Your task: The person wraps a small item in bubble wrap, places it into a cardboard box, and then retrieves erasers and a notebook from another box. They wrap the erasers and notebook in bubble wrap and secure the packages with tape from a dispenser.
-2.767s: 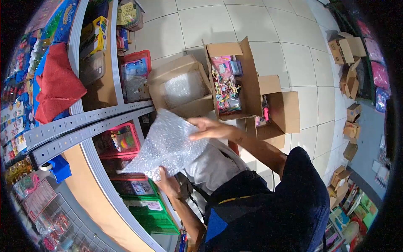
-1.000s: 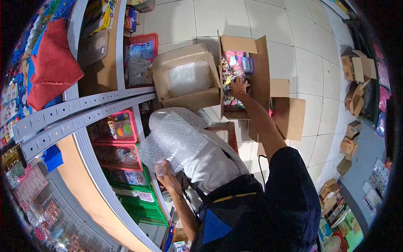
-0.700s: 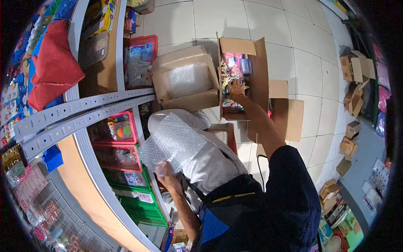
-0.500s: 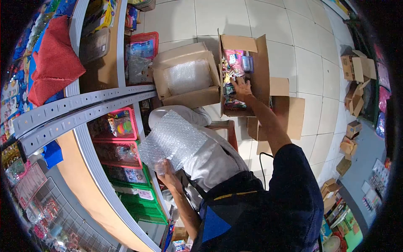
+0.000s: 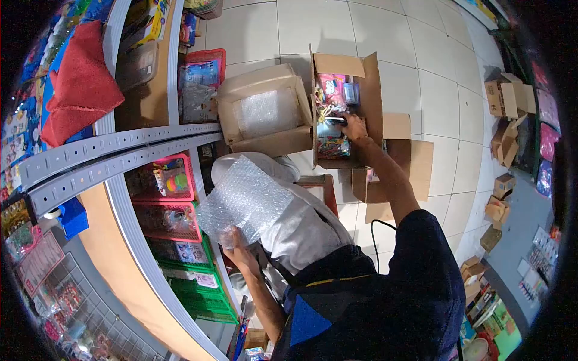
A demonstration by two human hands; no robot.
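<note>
My left hand point(image 5: 236, 243) is closed on the lower edge of a sheet of bubble wrap point(image 5: 256, 192) lying across my leg. Inside an open cardboard box point(image 5: 372, 90) filled with colourful small packets point(image 5: 333, 88), my right hand point(image 5: 355, 128) grips a small dark and light item point(image 5: 336, 121), whose kind I cannot make out. Left of that box, another open carton point(image 5: 265, 142) has bubble wrap point(image 5: 260, 113) inside.
Metal shelving point(image 5: 120, 146) with pink baskets point(image 5: 168, 224) and green baskets point(image 5: 201, 304) stands at the left, a red cloth point(image 5: 81, 90) above. More opened cartons point(image 5: 419, 171) lie below the packet box; several small boxes point(image 5: 500, 210) line the right wall.
My right hand has closed on the small item and lifted it slightly among the packets. My left hand has stayed on the bubble wrap.
</note>
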